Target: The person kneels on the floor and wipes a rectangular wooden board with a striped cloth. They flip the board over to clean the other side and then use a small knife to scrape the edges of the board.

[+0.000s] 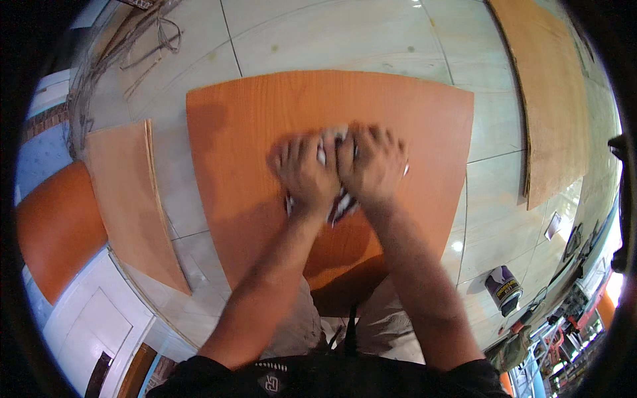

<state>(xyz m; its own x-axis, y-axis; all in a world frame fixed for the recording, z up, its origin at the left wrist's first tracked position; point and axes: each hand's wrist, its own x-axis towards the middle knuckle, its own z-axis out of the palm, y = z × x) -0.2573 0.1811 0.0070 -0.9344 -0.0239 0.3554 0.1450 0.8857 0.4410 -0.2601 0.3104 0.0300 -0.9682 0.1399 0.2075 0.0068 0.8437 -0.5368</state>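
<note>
Side by side, my left hand [307, 169] and my right hand [373, 161] press down on a bunched black-and-white cloth [342, 207]. Both hands have their fingers curled over it, and they look slightly smeared by motion. Beneath the cloth lies a large orange-brown wood-grain board [245, 132], flat in front of me. The cloth touches the board around its middle. Most of the cloth is hidden under my palms; bits of it show between the hands and below the wrists.
Plain wooden panels lie at the left [129, 199] and right [551, 99] on the tiled floor [332, 40]. A dark can [504, 290] stands at the lower right, near cluttered tools. Wires [162, 40] lie at the far left. A white door panel [93, 325] is at lower left.
</note>
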